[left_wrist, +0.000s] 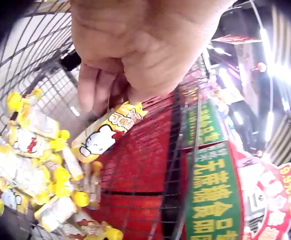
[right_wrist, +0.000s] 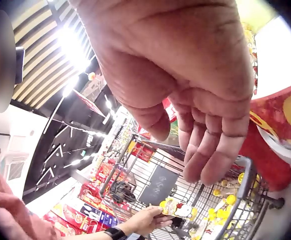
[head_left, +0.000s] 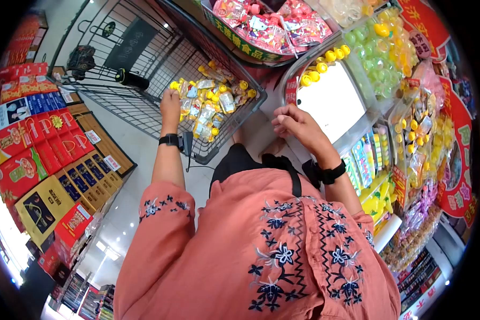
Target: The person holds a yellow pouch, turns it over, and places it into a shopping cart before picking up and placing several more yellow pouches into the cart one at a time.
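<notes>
A: What do we find in the black wire shopping cart point(head_left: 138, 106)?
B: A heap of yellow-capped plastic pouches point(head_left: 210, 104). Our left hand point(left_wrist: 135, 45) pinches one yellow cartoon-printed pouch point(left_wrist: 105, 132) above that heap. Our right hand point(head_left: 296, 125) hangs empty, fingers loosely curled together.

This is a shop. The floor point(head_left: 124, 160) is pale and shiny, and lights shine back from it. On the left, boxes point(head_left: 34, 149) in red, blue and yellow stand in tall stacks along the aisle. On the right, shelves point(head_left: 388, 232) are packed with bright sweets in clear bags and tubs. Red signs point(head_left: 456, 176) with yellow writing hang by them. A green sign point(left_wrist: 213, 200) runs along one stand. Up high, the ceiling point(right_wrist: 35, 70) has long slats, and a lamp point(right_wrist: 73, 42) glares white. A dark panel point(right_wrist: 65, 145) has thin lines of light.
</notes>
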Tool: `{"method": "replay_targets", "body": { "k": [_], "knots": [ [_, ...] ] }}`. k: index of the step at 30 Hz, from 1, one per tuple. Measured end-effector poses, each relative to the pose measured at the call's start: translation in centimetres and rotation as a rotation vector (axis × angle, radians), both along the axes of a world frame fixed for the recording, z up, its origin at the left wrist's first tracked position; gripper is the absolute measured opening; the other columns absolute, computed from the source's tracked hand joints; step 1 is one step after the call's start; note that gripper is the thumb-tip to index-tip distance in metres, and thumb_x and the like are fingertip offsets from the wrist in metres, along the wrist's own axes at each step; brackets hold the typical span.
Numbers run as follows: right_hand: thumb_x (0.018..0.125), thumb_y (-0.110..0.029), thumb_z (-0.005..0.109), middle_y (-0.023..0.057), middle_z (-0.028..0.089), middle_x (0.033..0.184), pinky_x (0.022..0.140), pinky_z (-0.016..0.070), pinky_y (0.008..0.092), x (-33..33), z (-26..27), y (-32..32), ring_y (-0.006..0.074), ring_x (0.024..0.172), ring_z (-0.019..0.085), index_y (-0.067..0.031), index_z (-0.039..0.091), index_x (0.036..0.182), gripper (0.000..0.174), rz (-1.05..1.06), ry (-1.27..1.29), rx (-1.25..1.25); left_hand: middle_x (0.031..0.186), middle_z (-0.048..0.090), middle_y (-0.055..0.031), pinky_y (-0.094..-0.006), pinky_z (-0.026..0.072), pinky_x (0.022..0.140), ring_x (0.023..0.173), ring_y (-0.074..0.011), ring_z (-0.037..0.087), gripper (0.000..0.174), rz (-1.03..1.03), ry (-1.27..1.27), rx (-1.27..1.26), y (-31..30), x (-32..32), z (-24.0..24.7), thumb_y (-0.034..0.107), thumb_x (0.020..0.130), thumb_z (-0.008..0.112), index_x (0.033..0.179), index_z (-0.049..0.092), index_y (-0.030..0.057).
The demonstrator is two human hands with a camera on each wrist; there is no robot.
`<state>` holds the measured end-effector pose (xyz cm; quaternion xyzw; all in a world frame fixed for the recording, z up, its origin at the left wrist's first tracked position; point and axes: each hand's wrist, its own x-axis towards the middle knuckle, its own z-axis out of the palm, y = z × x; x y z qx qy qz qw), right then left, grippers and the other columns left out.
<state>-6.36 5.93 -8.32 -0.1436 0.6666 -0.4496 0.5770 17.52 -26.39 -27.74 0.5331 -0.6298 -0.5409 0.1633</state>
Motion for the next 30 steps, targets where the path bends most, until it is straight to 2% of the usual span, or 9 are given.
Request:
{"method": "replay_targets", "body": {
  "k": [3,6,11,15,16,22,25,26,30],
  "knots": [
    [0.1,-0.028,0.056,0.0096,0.066,0.111,0.083,0.0524,0.0297,-0.6,2.3,-0.3,0.0163,0.095,0.065,-0.0024,0.055,0.125,0.036,-0.029,-0.016,-0.075,0.096,0.067,-0.0113,-0.0316,0.0582,0.078,0.087,-0.0177,0.067,0.019,0.003,0.305,0.114,1.9,-1.7,9.7,0.017,0.101,0.051,0.104,0.057,-0.0014],
    [0.1,-0.031,0.057,0.01,0.064,0.117,0.087,0.0512,0.0308,-0.9,4.8,-1.0,0.0168,0.102,0.063,-0.002,0.053,0.13,0.042,-0.091,0.001,-0.18,0.104,0.067,-0.013,-0.0358,0.0586,0.084,0.09,-0.0206,0.069,0.021,-0.076,0.476,0.229,4.6,-3.9,17.5,0.019,0.104,0.049,0.112,0.052,0.0],
    [0.098,-0.039,0.062,0.0118,0.056,0.128,0.089,0.0534,0.0344,-1.3,7.7,-0.7,0.0221,0.112,0.062,0.0013,0.044,0.139,0.06,-0.173,-0.138,-0.406,0.106,0.068,-0.0144,-0.0369,0.0588,0.083,0.091,-0.0224,0.07,0.017,-0.242,0.703,0.367,10.3,-8.7,25.0,0.017,0.103,0.049,0.111,0.052,0.0025],
    [0.097,-0.036,0.064,0.0082,0.06,0.12,0.082,0.0547,0.0314,-1.7,8.4,1.1,0.0152,0.101,0.062,-0.0015,0.054,0.127,0.047,-0.248,-0.186,-0.464,0.103,0.068,-0.0131,-0.0356,0.0592,0.077,0.089,-0.0203,0.07,0.019,-0.363,0.723,0.388,14.6,-11.8,26.7,0.021,0.104,0.049,0.111,0.052,0.0035],
    [0.096,-0.032,0.066,0.0041,0.064,0.109,0.076,0.055,0.0293,-1.7,8.5,1.7,0.0113,0.094,0.062,-0.0038,0.058,0.12,0.038,-0.27,-0.14,-0.462,0.104,0.068,-0.0131,-0.0353,0.0591,0.077,0.088,-0.0199,0.07,0.02,-0.393,0.696,0.371,15.5,-12.6,26.8,0.022,0.104,0.049,0.111,0.052,0.0037],
    [0.096,-0.025,0.066,-0.0009,0.066,0.102,0.077,0.0557,0.0264,-2.9,9.2,6.0,0.0068,0.088,0.064,-0.0069,0.06,0.12,0.031,-0.35,-0.097,-0.51,0.105,0.068,-0.0088,-0.0328,0.0575,0.08,0.093,-0.017,0.068,0.043,-0.414,0.67,0.373,20.2,-16.0,29.1,0.04,0.106,0.046,0.122,0.055,0.0016],
    [0.095,-0.022,0.067,-0.0009,0.065,0.103,0.079,0.0549,0.0261,-3.2,9.0,7.5,0.007,0.089,0.063,-0.0061,0.061,0.119,0.03,-0.365,-0.083,-0.52,0.106,0.068,-0.0085,-0.0308,0.0565,0.08,0.091,-0.015,0.068,0.047,-0.593,0.675,0.466,21.2,-17.6,29.4,0.045,0.105,0.047,0.12,0.058,0.0016],
    [0.095,-0.021,0.067,-0.0008,0.065,0.103,0.08,0.0547,0.026,-3.2,9.0,8.0,0.0072,0.089,0.063,-0.0057,0.061,0.119,0.03,-0.357,-0.061,-0.521,0.106,0.068,-0.0056,-0.0254,0.0547,0.078,0.09,-0.0111,0.067,0.046,-0.619,0.713,0.503,21.8,-18.2,29.4,0.042,0.101,0.057,0.12,0.059,-0.0002],
    [0.093,-0.022,0.069,-0.0008,0.064,0.098,0.074,0.0531,0.0242,-3.1,8.4,9.4,0.0075,0.083,0.062,-0.0045,0.063,0.116,0.029,-0.395,-0.002,-0.502,0.095,0.066,-0.0018,-0.0242,0.0532,0.075,0.084,-0.0071,0.064,0.029,-0.643,0.653,0.399,22.7,-20.1,28.7,0.031,0.101,0.061,0.107,0.061,0.0032]
  ]
}}
